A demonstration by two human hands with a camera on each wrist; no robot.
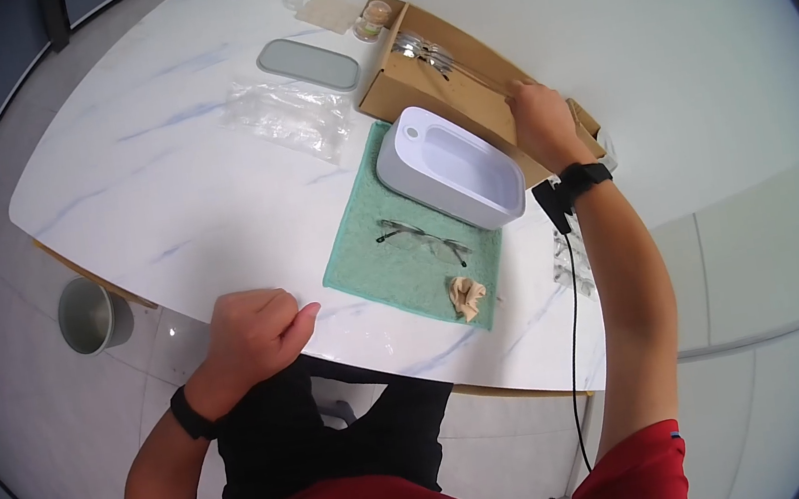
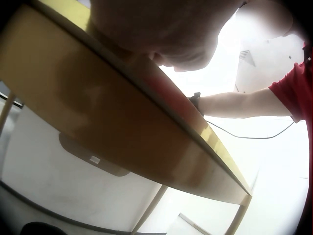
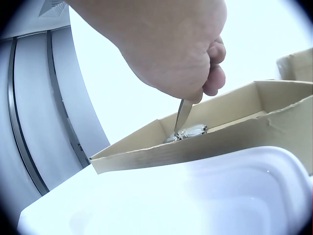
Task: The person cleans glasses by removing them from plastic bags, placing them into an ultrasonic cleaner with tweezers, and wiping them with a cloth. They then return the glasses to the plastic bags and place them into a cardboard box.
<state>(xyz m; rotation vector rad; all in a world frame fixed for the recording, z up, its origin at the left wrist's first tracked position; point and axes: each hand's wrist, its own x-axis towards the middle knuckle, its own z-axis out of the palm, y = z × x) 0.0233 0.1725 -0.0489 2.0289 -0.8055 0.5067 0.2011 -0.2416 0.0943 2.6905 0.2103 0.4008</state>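
In the head view my left hand (image 1: pixel 254 335) rests at the table's front edge, fingers curled and thumb out, with nothing visible in it. My right hand (image 1: pixel 544 122) is over the right part of a long cardboard box (image 1: pixel 461 105). It pinches a flat metal tool (image 3: pixel 183 116), whose tip reaches down to shiny eyeglasses (image 3: pixel 196 130) inside the box; whether it grips them cannot be told. Beside the box stands a pale lilac basin (image 1: pixel 450 174) on a green cloth (image 1: pixel 359 245). Thin-rimmed glasses (image 1: pixel 421 239) and a crumpled beige cloth (image 1: pixel 468 298) lie on that cloth.
A grey oval lid (image 1: pixel 308 65) and clear plastic bags (image 1: pixel 297 122) lie left of the box. A small round container (image 1: pixel 373 21) stands at its far end. A black cable (image 1: pixel 574 327) runs down near my right forearm. On the floor is a bin (image 1: pixel 93 316).
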